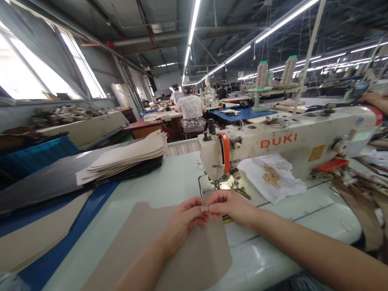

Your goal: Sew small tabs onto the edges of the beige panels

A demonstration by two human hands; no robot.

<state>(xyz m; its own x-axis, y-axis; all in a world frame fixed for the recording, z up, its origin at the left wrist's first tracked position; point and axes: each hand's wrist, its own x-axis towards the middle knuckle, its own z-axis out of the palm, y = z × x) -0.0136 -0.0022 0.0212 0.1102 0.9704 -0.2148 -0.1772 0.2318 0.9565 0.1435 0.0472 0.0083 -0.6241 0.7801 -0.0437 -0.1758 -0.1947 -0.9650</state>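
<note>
My left hand (188, 215) and my right hand (226, 205) meet just in front of the sewing machine's needle area. Pinched in the left fingers is a small tan strip (203, 209). A small gold-coloured ring (206, 207) sits around or against this strip, gripped by my right fingertips; its exact fit is too small to tell. Beneath both hands a large tan panel (200, 258) lies flat on the pale table. Behind the hands stands the white sewing machine (291, 141). On its bed, a white plastic bag (251, 169) bears several gold rings (270, 176).
To the left, a stack of tan panels (124, 155) rests on dark material, with more tan pieces (39, 230) over a blue surface. Brown straps (360, 206) hang at the right edge. Thread cones (262, 74) stand behind the machine. Farther back, a person (190, 109) sits.
</note>
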